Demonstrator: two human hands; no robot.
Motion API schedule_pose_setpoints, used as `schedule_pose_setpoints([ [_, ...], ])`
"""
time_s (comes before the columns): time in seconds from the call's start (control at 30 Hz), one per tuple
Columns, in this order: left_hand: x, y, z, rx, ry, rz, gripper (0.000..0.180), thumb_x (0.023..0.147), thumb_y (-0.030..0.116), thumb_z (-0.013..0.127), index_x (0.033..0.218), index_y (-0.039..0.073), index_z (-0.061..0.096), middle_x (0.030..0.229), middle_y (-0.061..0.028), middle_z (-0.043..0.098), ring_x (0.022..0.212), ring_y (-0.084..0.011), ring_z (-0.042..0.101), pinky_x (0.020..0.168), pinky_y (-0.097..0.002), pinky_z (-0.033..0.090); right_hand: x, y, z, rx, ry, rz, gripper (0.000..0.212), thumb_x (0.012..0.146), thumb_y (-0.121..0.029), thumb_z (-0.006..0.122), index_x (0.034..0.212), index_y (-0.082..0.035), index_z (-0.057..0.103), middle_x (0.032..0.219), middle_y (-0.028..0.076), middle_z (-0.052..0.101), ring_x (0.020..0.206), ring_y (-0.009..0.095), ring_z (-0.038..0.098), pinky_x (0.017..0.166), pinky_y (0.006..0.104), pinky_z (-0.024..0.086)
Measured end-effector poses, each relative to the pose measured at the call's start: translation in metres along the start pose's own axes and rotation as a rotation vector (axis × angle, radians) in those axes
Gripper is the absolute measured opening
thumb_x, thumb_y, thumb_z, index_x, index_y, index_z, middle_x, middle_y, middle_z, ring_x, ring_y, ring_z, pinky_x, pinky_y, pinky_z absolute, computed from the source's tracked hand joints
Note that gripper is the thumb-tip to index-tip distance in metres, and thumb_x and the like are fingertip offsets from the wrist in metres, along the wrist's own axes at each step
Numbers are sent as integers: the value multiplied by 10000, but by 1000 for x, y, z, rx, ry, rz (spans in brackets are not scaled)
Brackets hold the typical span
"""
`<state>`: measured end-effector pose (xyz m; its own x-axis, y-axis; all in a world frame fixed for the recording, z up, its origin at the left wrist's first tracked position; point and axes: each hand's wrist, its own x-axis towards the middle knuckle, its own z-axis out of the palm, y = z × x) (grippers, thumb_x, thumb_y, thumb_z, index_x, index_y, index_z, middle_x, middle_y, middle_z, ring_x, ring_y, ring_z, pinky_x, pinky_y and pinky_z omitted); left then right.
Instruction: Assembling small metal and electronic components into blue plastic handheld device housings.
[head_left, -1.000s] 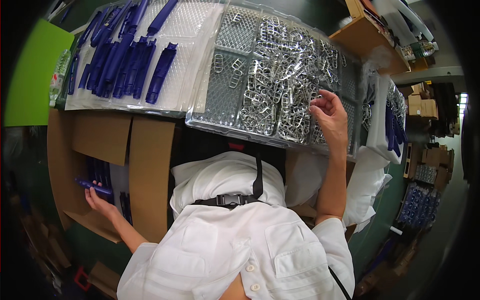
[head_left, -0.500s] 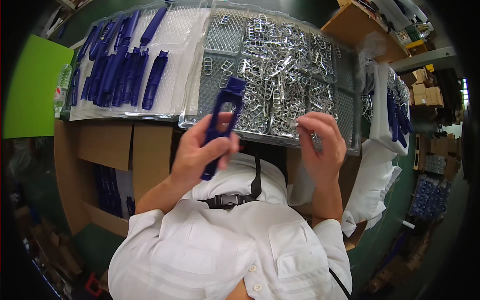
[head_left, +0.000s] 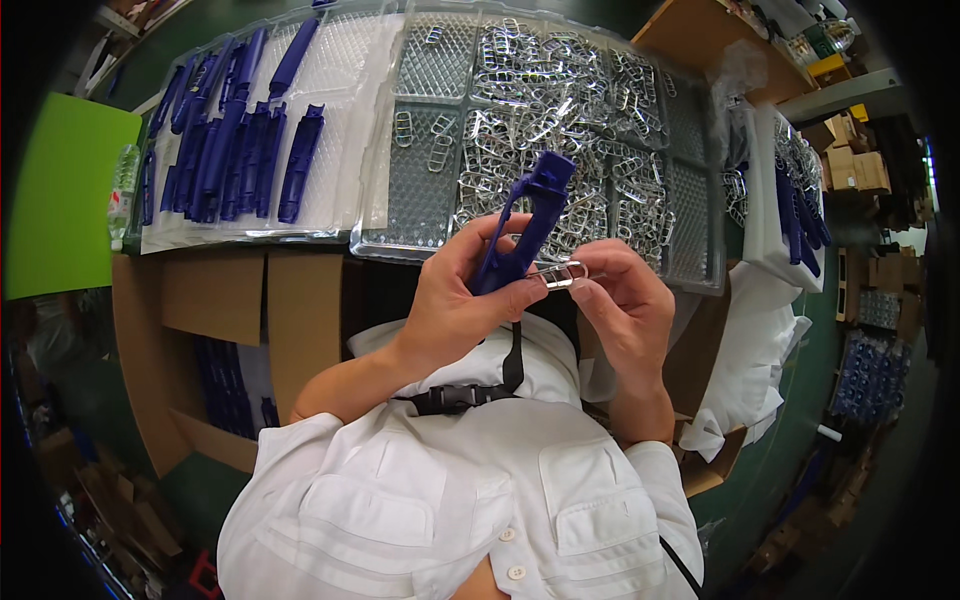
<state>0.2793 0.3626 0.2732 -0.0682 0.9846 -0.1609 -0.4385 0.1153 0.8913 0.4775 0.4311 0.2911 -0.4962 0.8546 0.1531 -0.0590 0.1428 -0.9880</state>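
My left hand (head_left: 455, 285) is clamped on a blue part (head_left: 540, 226), my thumb pressed along its near end and my fingers curled round its far side. The part tilts up and away from my left hand, leaning to the right, its wider end raised and the long opening in its middle showing.

My right hand (head_left: 635, 305) is just beside it, thumb and forefinger pinched together on the right end of a metal clip (head_left: 560, 276). The clip lies nearly level between my two hands, its left end by my left thumb; I cannot tell whether it touches the blue part.

Straight beyond both hands is a pile of clips (head_left: 530, 140), heaped across the middle compartments of a clear tray (head_left: 415, 195). A few loose clips (head_left: 439, 150) lie in the compartments beyond my left hand and a little to its left. Farther left of that hand, a second tray (head_left: 345, 120) carries a cluster of blue pieces (head_left: 208, 165), with a bottle (head_left: 123, 190) past them.

Left of my left forearm and lower than the trays stands an open cardboard box (head_left: 305, 310), more blue pieces inside it. Well to the right of my right hand, a white bin (head_left: 803, 268) holds clips and blue pieces too.
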Motion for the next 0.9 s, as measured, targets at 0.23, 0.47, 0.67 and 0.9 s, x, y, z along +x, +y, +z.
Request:
schedule_pose_setpoints([
  [0.23, -4, -11, -6, -78, -88, -13, 611, 956, -12, 697, 1517, 17, 456, 1093, -78, 673, 886, -103, 670, 710, -243, 561, 4, -17, 9, -66, 293, -45, 216, 901, 98, 736, 1105, 37, 697, 1010, 95, 710, 906, 103, 666, 773, 218, 550],
  [0.47, -6, -16, -13, -106, -252, -68, 524, 1005, -30, 534, 1521, 26, 467, 1072, -89, 700, 751, -67, 613, 681, -221, 510, 21, -24, 16, -457, 121, -326, 224, 794, 76, 809, 996, 0, 747, 1183, 159, 666, 990, 223, 666, 823, 319, 555],
  [0.67, -9, -20, -14, -59, -204, -31, 504, 994, -51, 513, 1493, 14, 492, 994, -81, 709, 711, -68, 608, 639, -230, 512, 25, -21, 29, -635, 145, -322, 165, 776, 47, 814, 919, -8, 752, 1329, 201, 609, 1131, 306, 645, 878, 356, 546],
  [0.9, -7, -24, -15, -11, -196, -30, 493, 976, -44, 517, 1466, 0, 507, 975, -69, 713, 688, -69, 618, 610, -231, 518, 27, -16, 32, -661, 130, -252, 146, 772, 69, 793, 868, 15, 696, 1289, 203, 640, 1162, 323, 645, 936, 386, 527],
])
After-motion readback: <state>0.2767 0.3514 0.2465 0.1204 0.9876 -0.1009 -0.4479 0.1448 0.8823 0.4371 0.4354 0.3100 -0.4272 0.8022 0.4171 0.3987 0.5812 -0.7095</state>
